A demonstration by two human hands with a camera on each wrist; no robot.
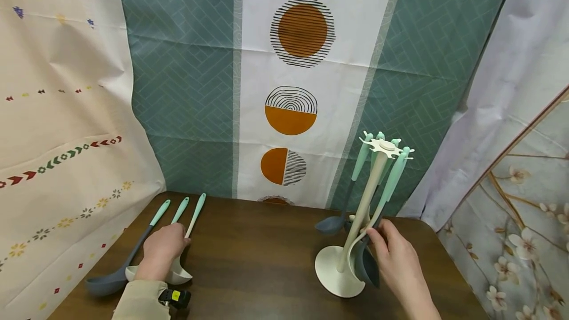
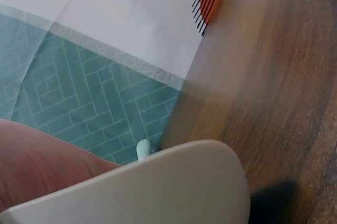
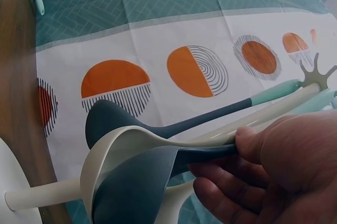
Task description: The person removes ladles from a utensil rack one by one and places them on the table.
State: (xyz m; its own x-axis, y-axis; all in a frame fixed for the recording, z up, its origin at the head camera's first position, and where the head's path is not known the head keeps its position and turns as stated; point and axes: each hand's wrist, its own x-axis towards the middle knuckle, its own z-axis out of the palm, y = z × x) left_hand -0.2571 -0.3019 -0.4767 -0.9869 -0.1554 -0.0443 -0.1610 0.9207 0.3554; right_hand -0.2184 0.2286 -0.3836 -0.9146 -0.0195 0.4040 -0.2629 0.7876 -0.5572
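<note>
On the left side of the table, my left hand (image 1: 162, 248) grips the shaft of a cream ladle (image 1: 180, 274) with a mint handle end; its fingertips are hidden. Close up in the left wrist view, a cream utensil head (image 2: 174, 187) covers the thumb's edge. My right hand (image 1: 397, 256) pinches the neck of a dark grey ladle (image 3: 137, 182) between thumb and fingers, beside the cream utensil stand (image 1: 340, 285). Against that dark bowl hangs a cream ladle (image 3: 108, 153). Behind them is another dark ladle (image 1: 331, 224) with a mint handle.
A dark grey ladle (image 1: 108, 283) lies left of my left hand. Another mint-ended handle (image 1: 196, 214) lies on its right, its lower part partly hidden. The stand's hooked top (image 1: 386, 148) carries several mint handles. Patterned cloth (image 1: 293, 181) hangs behind the brown table (image 1: 253, 256).
</note>
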